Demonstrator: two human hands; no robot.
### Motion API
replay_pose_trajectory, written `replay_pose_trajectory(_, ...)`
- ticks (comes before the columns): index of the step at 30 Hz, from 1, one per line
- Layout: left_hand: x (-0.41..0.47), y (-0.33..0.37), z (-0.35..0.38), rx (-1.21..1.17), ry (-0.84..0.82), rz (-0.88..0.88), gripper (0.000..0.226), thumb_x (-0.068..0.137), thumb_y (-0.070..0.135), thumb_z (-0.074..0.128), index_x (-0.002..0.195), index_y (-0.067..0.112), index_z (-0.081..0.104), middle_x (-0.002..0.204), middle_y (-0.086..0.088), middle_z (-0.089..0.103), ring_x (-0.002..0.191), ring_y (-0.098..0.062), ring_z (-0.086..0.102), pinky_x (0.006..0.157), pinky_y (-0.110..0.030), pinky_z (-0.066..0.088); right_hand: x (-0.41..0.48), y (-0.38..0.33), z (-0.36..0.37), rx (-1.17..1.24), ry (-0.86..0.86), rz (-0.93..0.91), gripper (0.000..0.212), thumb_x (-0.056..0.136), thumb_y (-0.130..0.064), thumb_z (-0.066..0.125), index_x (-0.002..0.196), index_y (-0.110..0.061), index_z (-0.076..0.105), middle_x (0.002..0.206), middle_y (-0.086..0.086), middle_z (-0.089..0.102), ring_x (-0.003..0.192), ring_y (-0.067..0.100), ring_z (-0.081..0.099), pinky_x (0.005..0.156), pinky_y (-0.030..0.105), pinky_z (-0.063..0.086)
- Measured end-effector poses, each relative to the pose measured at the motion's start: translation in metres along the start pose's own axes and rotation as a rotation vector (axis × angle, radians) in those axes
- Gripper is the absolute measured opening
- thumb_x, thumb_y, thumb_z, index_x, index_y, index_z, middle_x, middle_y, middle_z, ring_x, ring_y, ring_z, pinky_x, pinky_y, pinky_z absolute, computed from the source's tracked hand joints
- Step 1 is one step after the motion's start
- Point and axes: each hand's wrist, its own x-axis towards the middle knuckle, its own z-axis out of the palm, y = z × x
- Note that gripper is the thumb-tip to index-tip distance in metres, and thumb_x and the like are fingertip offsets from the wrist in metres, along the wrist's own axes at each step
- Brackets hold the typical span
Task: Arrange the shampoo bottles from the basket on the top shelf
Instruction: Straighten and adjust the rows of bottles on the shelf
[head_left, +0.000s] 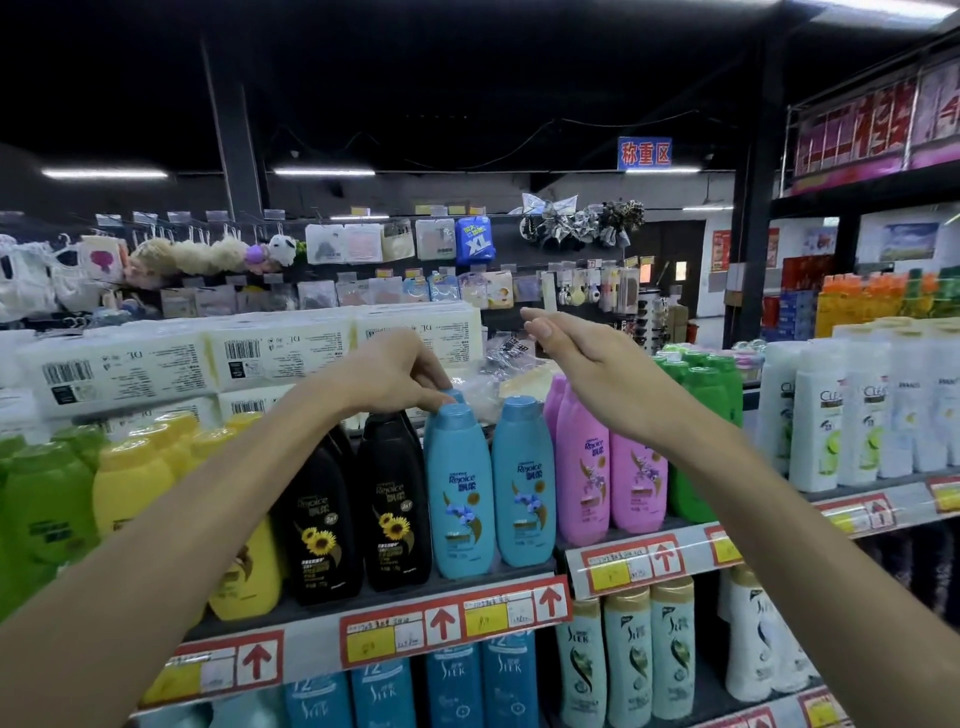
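Rejoice shampoo bottles stand in rows on the top shelf (311, 642): green, yellow (130, 483), black (392, 499), blue, pink (582, 467) and green again. My left hand (389, 374) reaches over the black bottles, and its curled fingertips and thumb pinch the cap of a blue bottle (460, 493) in the left blue row. A second blue bottle (522, 483) stands just right of it. My right hand (587, 364) hovers above the pink bottles with straight fingers and holds nothing. The basket is not in view.
White Clear bottles (826, 415) fill the shelf to the right. Wrapped tissue packs (260, 353) lie behind the bottle rows. Slek bottles (628, 660) stand on the shelf below. Red price tags (441, 623) line the shelf edge. Hanging goods cover the far wall.
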Motion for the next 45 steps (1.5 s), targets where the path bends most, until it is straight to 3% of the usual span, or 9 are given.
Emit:
replay_pose_trajectory(5,-0.002,-0.001,0.001,-0.028,0.016,-0.033,0.02,0.083,0.016,0.08,0.101,0.01,0.076,0.092,-0.002,0.075,0.09,-0.015,0.071,0.09,-0.03,0.057,-0.001,0.001,0.002,0.006,0.008,-0.013,0.043,0.107,-0.039,0.032,0.137,-0.02,0.056,0.117,-0.018,0.056,0.096,-0.011,0.046,0.076,-0.01,0.029)
replay_pose_trajectory(9,-0.002,0.0,0.004,-0.011,0.025,-0.03,0.02,0.084,0.016,0.079,0.103,0.009,0.076,0.095,-0.003,0.075,0.092,-0.016,0.07,0.09,-0.03,0.057,-0.001,0.003,0.005,0.008,-0.01,0.009,0.043,0.107,-0.039,0.032,0.133,-0.017,0.058,0.125,0.0,0.066,0.105,0.006,0.054,0.078,-0.001,0.034)
replay_pose_trajectory(12,-0.002,0.0,0.004,-0.035,0.021,-0.032,0.022,0.083,0.016,0.079,0.104,0.008,0.075,0.094,-0.002,0.074,0.091,-0.014,0.069,0.087,-0.026,0.056,-0.002,0.005,0.005,0.0,-0.014,0.022,0.044,0.107,-0.041,0.031,0.135,-0.02,0.057,0.128,-0.004,0.064,0.106,0.004,0.054,0.079,-0.004,0.033)
replay_pose_trajectory(23,-0.009,0.007,-0.005,-0.091,-0.011,-0.074,0.029,0.083,0.017,0.079,0.112,0.017,0.073,0.099,-0.004,0.072,0.096,-0.016,0.068,0.094,-0.035,0.053,-0.006,0.011,0.002,-0.008,-0.018,0.036,0.047,0.103,-0.046,0.036,0.143,-0.024,0.05,0.138,-0.006,0.059,0.111,-0.003,0.05,0.079,-0.002,0.035)
replay_pose_trajectory(30,-0.024,0.041,-0.014,-0.16,0.219,-0.003,0.03,0.086,0.042,0.073,0.113,0.028,0.069,0.1,0.011,0.07,0.094,-0.002,0.064,0.075,-0.021,0.047,-0.014,0.011,-0.006,0.032,0.032,0.049,0.054,0.102,-0.052,0.033,0.147,-0.023,0.043,0.144,-0.006,0.053,0.115,-0.001,0.047,0.083,0.005,0.032)
replay_pose_trajectory(34,-0.033,0.07,-0.006,-0.166,0.239,0.039,0.035,0.086,0.048,0.07,0.116,0.028,0.069,0.101,0.013,0.07,0.096,-0.003,0.065,0.082,-0.024,0.05,-0.022,0.013,-0.013,0.065,0.042,0.059,0.059,0.101,-0.057,0.03,0.15,-0.025,0.037,0.149,-0.006,0.048,0.118,-0.002,0.043,0.084,0.005,0.029)
replay_pose_trajectory(38,-0.038,0.089,0.011,-0.198,0.311,0.07,0.04,0.089,0.048,0.066,0.122,0.025,0.066,0.107,0.015,0.069,0.098,0.003,0.062,0.08,-0.016,0.047,-0.028,0.015,-0.02,0.199,0.061,0.062,0.06,0.101,-0.061,0.026,0.15,-0.028,0.039,0.149,-0.017,0.044,0.127,-0.006,0.043,0.1,0.012,0.03)
replay_pose_trajectory(41,-0.042,0.097,0.025,-0.195,0.398,0.096,0.048,0.092,0.052,0.061,0.132,0.024,0.061,0.119,0.014,0.067,0.106,0.006,0.059,0.082,-0.01,0.042,-0.034,0.017,-0.02,0.3,0.079,0.069,0.06,0.099,-0.065,0.025,0.148,-0.033,0.039,0.147,-0.019,0.047,0.119,-0.014,0.042,0.089,0.005,0.026)
replay_pose_trajectory(45,-0.049,0.104,0.034,-0.205,0.45,0.099,0.058,0.094,0.06,0.053,0.14,0.025,0.054,0.135,0.013,0.06,0.123,0.001,0.053,0.098,-0.022,0.04,-0.043,0.017,-0.019,0.343,0.07,0.097,0.063,0.098,-0.067,0.024,0.151,-0.034,0.035,0.152,-0.018,0.042,0.127,-0.013,0.038,0.088,0.004,0.022)
